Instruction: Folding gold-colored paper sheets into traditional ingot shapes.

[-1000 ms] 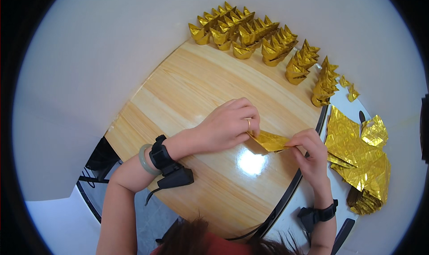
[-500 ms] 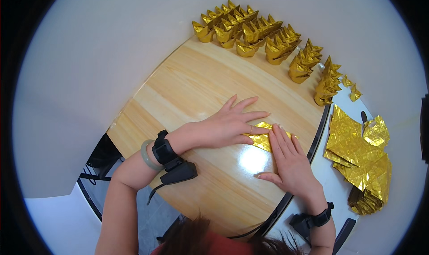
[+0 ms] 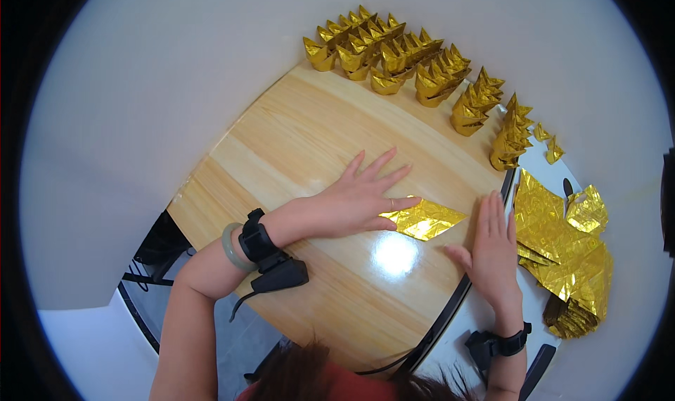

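Observation:
A flat folded piece of gold foil paper (image 3: 430,222), roughly a slanted four-sided shape with pointed ends, lies on the wooden tabletop. Over its left end rests my left hand (image 3: 355,198), fingers spread, with the ring finger and thumb on the foil. That hand covers part of the paper's left end. My right hand (image 3: 494,250) is off the paper, to its right above the table's dark edge, its fingers straight and side by side and the thumb held away. Nothing shows in its grasp.
Rows of stacked gold paper ingots (image 3: 394,53) line the table's far side. Two small gold pieces (image 3: 554,150) sit beyond them. To the right, a pile of gold foil sheets (image 3: 562,253) lies on a white surface. The wooden table (image 3: 281,134) has a dark right edge.
My right hand has slid off the paper to the right, uncovering its right end. The left hand stays on the foil with little movement.

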A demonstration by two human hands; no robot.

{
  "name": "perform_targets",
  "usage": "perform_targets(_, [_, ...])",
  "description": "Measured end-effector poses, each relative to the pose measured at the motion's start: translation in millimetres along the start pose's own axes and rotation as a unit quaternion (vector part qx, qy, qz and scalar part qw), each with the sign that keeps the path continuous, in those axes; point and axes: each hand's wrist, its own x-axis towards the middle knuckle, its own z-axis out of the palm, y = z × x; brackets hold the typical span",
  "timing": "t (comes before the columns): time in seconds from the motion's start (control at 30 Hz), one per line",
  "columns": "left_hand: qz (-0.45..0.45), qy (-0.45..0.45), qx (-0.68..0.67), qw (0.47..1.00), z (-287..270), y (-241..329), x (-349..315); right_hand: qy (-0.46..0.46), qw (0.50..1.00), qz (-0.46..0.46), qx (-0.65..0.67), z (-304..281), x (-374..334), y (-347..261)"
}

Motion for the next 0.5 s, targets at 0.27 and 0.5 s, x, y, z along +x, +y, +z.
perform_targets(0.27, [0.006,0.002,0.04,0.999,6.6,6.1,-0.2,0.018,0.981,-0.162,0.105,-5.0,3.4,-34.7])
perform_targets(0.5, [0.011,0.031,0.032,0.999,10.3,4.9,-2.5,0.0,0.993,-0.114,0.042,1.6,-0.3,-18.9])
